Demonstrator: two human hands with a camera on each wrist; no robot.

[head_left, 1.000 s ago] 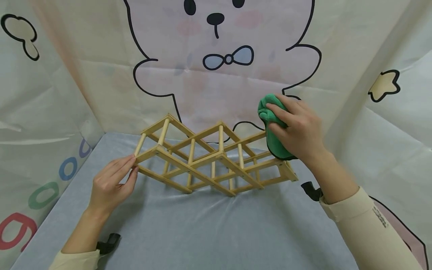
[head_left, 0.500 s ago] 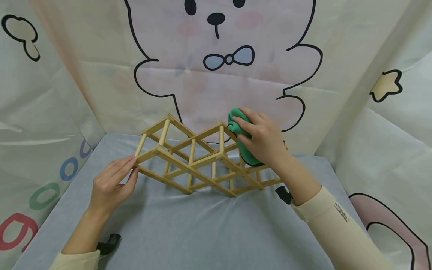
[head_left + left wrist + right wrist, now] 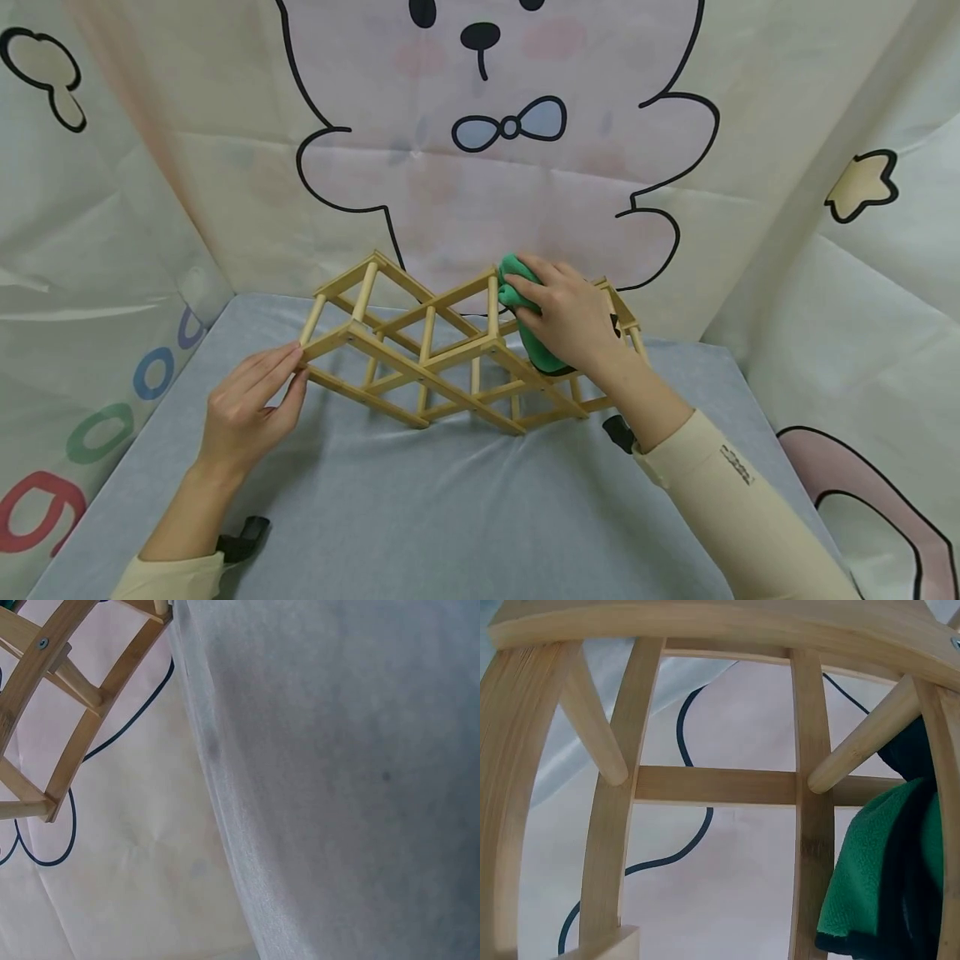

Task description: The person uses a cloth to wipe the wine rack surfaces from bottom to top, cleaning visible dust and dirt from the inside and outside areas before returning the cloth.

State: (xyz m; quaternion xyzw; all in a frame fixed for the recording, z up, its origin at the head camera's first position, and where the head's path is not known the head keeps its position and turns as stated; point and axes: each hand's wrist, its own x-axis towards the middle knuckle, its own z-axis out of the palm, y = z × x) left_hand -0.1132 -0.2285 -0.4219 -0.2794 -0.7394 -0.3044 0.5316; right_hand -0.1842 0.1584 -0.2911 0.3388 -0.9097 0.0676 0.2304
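Note:
A folding wooden lattice rack (image 3: 420, 367) made of crossed slats and round dowels stands on the blue-grey cloth. At its left end my left hand (image 3: 247, 408) pinches a slat corner between thumb and fingers. My right hand (image 3: 566, 317) grips a bunched green cloth with dark edging (image 3: 543, 350) against the rack's right half, beside an upright dowel. In the right wrist view the green cloth (image 3: 870, 862) hangs among the slats (image 3: 814, 825); the hand itself is not seen there. The left wrist view shows rack slats (image 3: 82, 742) at upper left but no hand.
The table (image 3: 450, 517) is covered with blue-grey fabric. Printed curtains (image 3: 225, 167) with a cartoon bear close in the back and both sides, near the rack. A dark wrist mount (image 3: 243, 537) sits at the left cuff, another (image 3: 618, 433) at the right.
My right hand has moved left along the rack with the green cloth, from its right end toward the middle, uncovering the right end. The left hand and the rack have stayed put.

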